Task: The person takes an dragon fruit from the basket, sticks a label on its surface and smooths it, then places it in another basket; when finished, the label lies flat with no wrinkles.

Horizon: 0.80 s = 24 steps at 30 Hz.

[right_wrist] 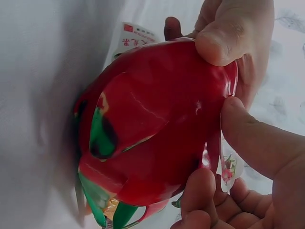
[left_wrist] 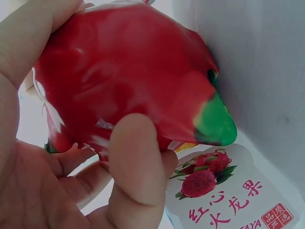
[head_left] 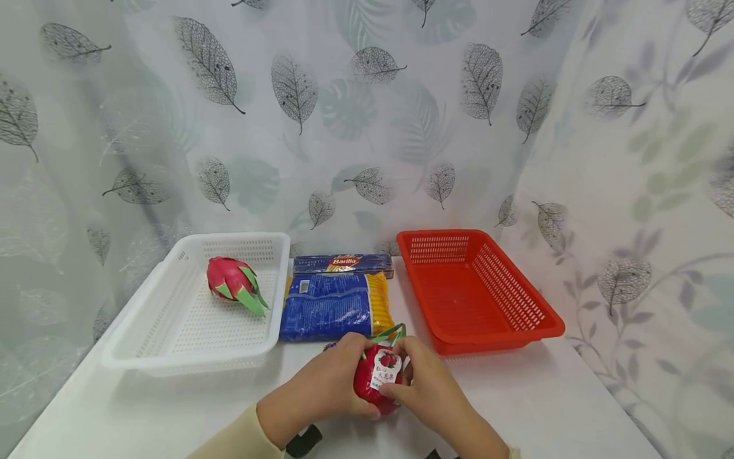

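A glossy red dragon fruit (head_left: 364, 376) with green tips sits low over the white table in the head view. My left hand (head_left: 323, 382) grips it from the left, the thumb along its near side. From the other side my right hand (head_left: 432, 386) holds it, thumb and fingertips at the edge of a white label (head_left: 385, 368) printed with a fruit picture. The dragon fruit (left_wrist: 128, 71) shows smooth, shiny skin in the left wrist view. In the right wrist view, the label (right_wrist: 228, 171) stands between my right thumb and fingers.
On the left, a white basket (head_left: 129, 354) contains another dragon fruit (head_left: 232, 280). A red basket (head_left: 459, 344) stands on the right. Between them lie a blue-and-yellow pasta bag (head_left: 329, 309) and a Barilla spaghetti box (head_left: 344, 264). A leaf-patterned curtain (head_left: 367, 127) hangs behind.
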Tool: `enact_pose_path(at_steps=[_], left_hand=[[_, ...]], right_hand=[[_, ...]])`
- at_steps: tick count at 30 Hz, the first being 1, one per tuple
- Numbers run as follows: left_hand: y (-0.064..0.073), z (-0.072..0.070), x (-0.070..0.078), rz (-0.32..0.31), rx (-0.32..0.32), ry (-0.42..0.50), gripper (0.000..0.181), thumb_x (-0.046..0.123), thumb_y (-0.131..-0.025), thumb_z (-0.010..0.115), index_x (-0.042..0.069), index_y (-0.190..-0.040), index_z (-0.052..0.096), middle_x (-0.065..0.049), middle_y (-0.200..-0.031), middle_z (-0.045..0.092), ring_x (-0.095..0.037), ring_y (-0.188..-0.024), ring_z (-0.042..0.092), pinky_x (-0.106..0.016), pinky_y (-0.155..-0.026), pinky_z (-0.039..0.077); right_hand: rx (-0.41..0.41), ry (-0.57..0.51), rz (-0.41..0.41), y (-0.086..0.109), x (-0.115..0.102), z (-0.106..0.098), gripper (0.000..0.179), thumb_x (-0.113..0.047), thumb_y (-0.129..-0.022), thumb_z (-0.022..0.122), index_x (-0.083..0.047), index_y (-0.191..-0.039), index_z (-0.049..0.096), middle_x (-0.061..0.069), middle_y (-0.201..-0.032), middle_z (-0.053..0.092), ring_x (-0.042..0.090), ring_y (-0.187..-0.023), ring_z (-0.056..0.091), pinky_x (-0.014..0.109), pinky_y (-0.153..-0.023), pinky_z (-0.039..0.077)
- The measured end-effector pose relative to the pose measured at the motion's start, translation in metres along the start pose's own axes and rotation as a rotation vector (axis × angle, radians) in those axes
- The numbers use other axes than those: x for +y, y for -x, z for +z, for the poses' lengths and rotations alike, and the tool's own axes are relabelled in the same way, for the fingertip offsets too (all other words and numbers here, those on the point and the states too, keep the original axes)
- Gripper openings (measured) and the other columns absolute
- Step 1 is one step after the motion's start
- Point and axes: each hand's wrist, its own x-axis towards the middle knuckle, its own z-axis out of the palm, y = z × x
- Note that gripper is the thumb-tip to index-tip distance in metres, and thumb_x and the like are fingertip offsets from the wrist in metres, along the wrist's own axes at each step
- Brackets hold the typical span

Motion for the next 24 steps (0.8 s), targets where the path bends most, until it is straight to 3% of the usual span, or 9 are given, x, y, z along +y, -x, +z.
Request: enact_pose_path(at_steps=[7,13,19,24], left_hand=[[0.0,-0.001,-0.001,0.013,0.017,-0.017,0.096,0.055,-0.068,0.099,0.018,-0.141,0.049,0.001,-0.129,0.057,-0.012,-0.11,0.063,-0.033,-0.093,0.064],[0.001,-0.001,-0.003,0.039,0.025,-0.031,0.095,0.056,-0.068,0.098,0.017,-0.14,0.049,0.001,-0.129,0.056,-0.012,-0.109,0.063,-0.032,-0.092,0.064],[0.001,0.0,-0.004,0.034,0.015,-0.028,0.093,0.054,-0.069,0.098,0.018,-0.139,0.049,0.001,-0.128,0.056,-0.012,-0.11,0.063,-0.032,-0.089,0.065],[-0.002,0.001,-0.004,0.031,0.005,-0.023,0.092,0.053,-0.068,0.099,0.019,-0.137,0.048,0.001,-0.126,0.056,-0.012,-0.11,0.063,-0.032,-0.087,0.066]], right_hand=[[-0.01,0.025,0.02,-0.003,0.002,0.001,0.062,-0.033,-0.079,0.095,-0.018,-0.124,0.056,-0.002,-0.098,0.061,0.015,-0.085,0.056,0.022,-0.066,0.055],[-0.071,-0.038,-0.045,-0.014,0.013,-0.001,0.071,-0.036,-0.079,0.095,-0.014,-0.135,0.058,0.0,-0.107,0.061,0.017,-0.088,0.055,0.023,-0.065,0.053],[-0.168,-0.097,-0.063,-0.027,0.018,-0.006,0.064,-0.042,-0.082,0.092,-0.015,-0.131,0.062,0.002,-0.112,0.066,0.021,-0.099,0.061,0.029,-0.075,0.063],[-0.124,-0.06,-0.077,-0.031,0.014,-0.003,0.053,-0.049,-0.085,0.088,-0.019,-0.124,0.067,-0.002,-0.106,0.071,0.018,-0.098,0.064,0.033,-0.077,0.065]])
